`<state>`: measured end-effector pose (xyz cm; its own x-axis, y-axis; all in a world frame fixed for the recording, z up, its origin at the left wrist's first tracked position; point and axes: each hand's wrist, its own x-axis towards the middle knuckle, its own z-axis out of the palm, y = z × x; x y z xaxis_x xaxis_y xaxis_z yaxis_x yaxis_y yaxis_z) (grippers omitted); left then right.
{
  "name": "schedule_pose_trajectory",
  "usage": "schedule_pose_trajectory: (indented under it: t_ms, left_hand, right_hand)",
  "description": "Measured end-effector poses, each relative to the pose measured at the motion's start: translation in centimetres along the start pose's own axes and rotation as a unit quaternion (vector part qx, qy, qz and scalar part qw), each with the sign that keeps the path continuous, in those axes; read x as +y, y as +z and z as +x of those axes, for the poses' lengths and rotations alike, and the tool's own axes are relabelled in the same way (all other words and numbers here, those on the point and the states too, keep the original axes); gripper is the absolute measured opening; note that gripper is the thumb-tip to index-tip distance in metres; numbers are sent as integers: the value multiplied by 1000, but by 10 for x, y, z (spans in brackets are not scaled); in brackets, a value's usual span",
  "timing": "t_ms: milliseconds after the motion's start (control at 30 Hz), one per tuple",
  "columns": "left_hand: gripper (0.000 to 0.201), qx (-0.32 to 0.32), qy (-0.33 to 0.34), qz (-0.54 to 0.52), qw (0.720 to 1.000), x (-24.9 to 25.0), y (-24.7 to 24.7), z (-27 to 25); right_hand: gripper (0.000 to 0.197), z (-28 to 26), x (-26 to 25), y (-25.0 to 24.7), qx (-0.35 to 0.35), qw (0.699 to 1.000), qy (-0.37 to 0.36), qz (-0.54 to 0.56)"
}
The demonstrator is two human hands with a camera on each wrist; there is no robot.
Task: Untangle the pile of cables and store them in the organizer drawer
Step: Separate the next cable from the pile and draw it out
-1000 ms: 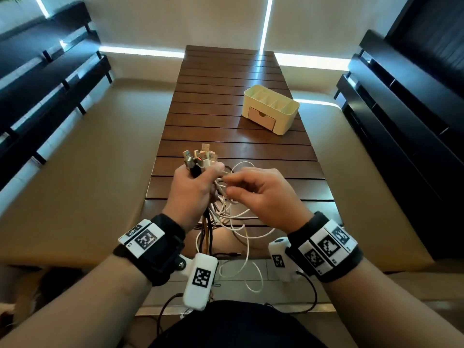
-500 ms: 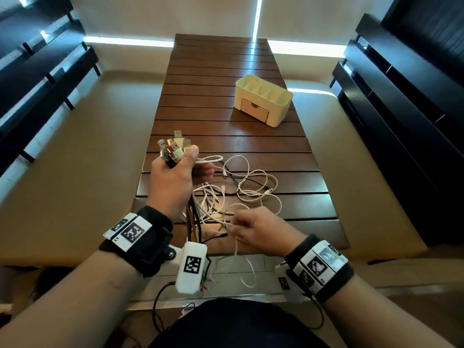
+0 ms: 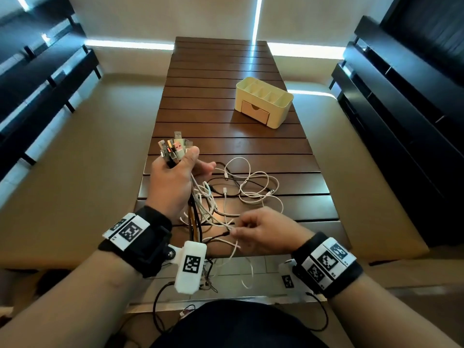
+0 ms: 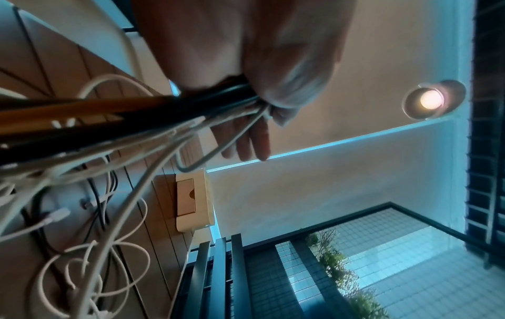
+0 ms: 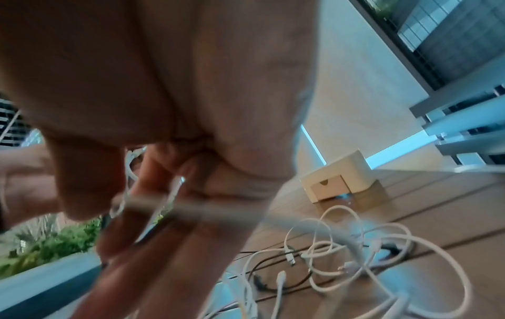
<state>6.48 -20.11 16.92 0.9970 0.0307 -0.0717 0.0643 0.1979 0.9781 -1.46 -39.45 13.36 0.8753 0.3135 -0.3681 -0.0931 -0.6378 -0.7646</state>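
Left hand [image 3: 173, 182] squeezing bunch of plugs [image 3: 173, 148], held up. Right hand [image 3: 261, 232] pinching one white cable [image 3: 223, 223]. Rest of cables [image 3: 251, 182] on table [image 3: 226, 71]. Soft, light, floppy, snaggy. Best grabbed near plug. Organizer [image 3: 266, 102] far back, drawer [image 3: 254, 113] shut.

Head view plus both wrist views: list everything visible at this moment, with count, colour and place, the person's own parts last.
Cables: several, count unclear, mostly white, some black, one orange; tangled on the table's near half.
Plug ends: a bunch, mixed colours, above the left fist.
Organizer: one, cream, far right of table; its drawer closed.
Table: one, dark brown slats.
Left hand: grips the cable bundle.
Right hand: pinches a white cable near the table's front edge.
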Motion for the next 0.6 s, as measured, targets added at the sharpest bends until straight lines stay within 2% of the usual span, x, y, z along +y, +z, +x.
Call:
schedule_pose_trajectory:
  t_ms: [67,100,200,367,500,533,600]
  left_hand:
    - [32,-2,-15,-21,1000,3,-1,-2]
    - [34,-3,-19,-30,999,4,-1,-3]
    - [37,-13,-26,-48,998,9,0,-6]
    - [32,-42,-34,-60,997,13,-5,-7]
    - [19,-76,-47,-59,994,17,-9,-10]
    - [13,-87,-51,-57,993,19,-10,-12]
    - [8,-104,-54,-45,992,21,-12,-14]
  right_hand:
    - [15,8,6,0,91,994,-55,-9]
    - [16,12,8,1,92,993,-69,9]
    - [42,23,12,17,-16,999,-52,5]
    - [32,20,13,39,-123,991,2,50]
    - [47,11,12,49,-262,949,95,147]
    - [46,8,9,49,-273,947,100,139]
    - [46,3,1,40,-227,970,77,47]
